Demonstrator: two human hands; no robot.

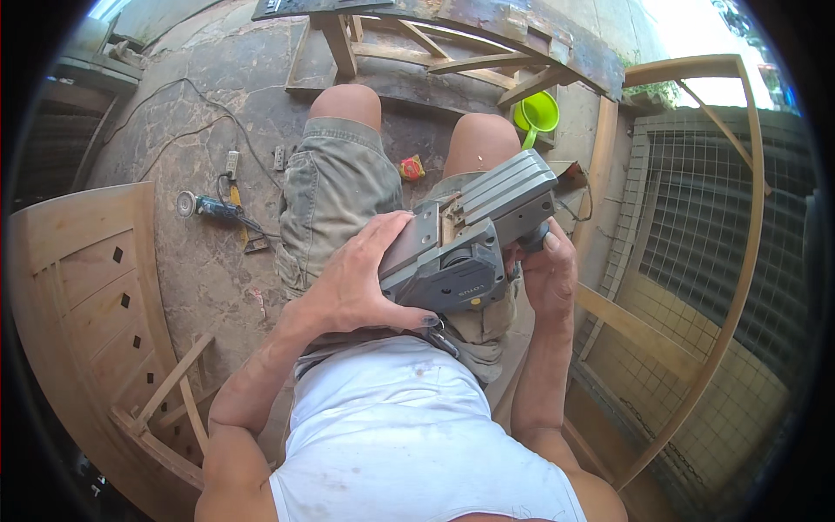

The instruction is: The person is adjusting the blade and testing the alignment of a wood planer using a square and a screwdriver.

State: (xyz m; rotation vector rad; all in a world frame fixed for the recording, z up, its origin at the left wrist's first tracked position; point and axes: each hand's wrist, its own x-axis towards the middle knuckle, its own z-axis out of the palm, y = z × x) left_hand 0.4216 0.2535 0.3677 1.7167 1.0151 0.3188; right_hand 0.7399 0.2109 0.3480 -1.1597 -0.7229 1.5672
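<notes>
An electric hand planer (461, 277) lies over my lap with its grey ribbed sole turned up, so the slot across the sole shows. My left hand (352, 278) grips one end of its body, thumb along the dark side cover and fingers across the metal sole. At the other end my right hand (552, 271) is closed round the dark knob (533, 239). The undersides of both palms are hidden. Below the planer, near my waist, hangs a small dark item (444, 339) that I cannot make out.
On the floor at left lie an angle grinder (213, 207), a cord and a socket (232, 165). A red packet (411, 168) sits between my legs. Ahead stand a workbench (452, 16) and a green dipper (537, 113). Wooden panels (96, 252) flank me left, a wooden frame (739, 217) right.
</notes>
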